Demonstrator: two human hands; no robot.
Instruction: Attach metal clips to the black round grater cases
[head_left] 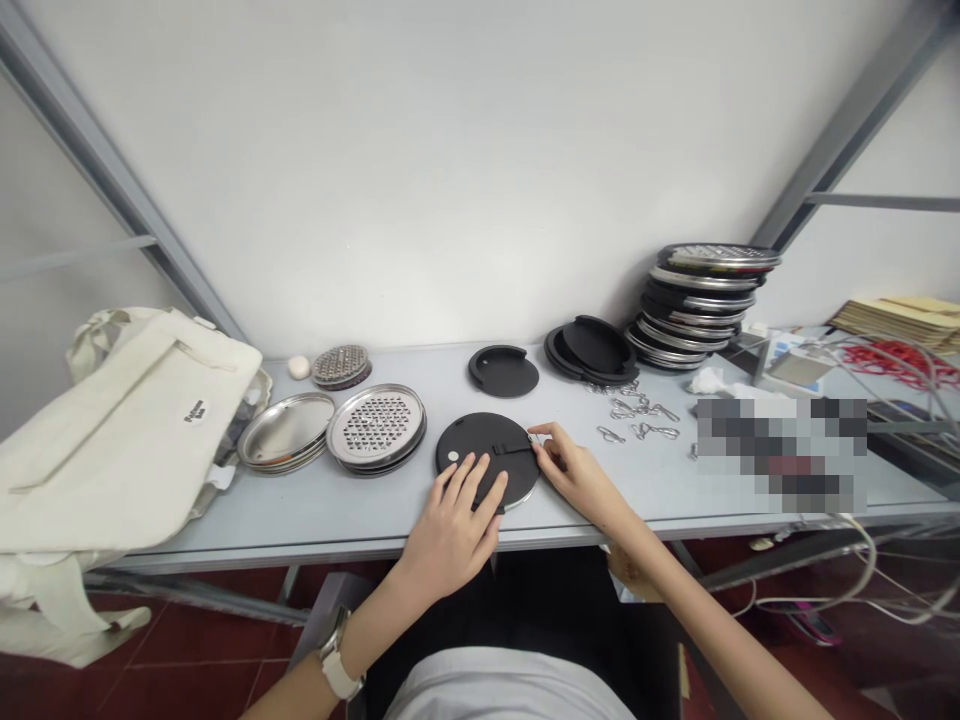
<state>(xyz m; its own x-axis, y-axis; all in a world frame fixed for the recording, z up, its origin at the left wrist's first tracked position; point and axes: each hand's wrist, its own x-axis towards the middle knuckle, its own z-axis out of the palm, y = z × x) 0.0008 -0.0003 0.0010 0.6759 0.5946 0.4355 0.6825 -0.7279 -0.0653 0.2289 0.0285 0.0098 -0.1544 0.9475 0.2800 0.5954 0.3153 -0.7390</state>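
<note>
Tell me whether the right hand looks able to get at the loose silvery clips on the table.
Probably yes: the clips lie just beyond the right hand with nothing visible between, though its fingers would likely have to leave the black disc's edge.

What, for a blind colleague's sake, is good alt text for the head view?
A person's left hand lies on a black disc, the right hand at its right edge. On the grey table are a perforated metal disc, small metal parts and a stack of discs.
</note>
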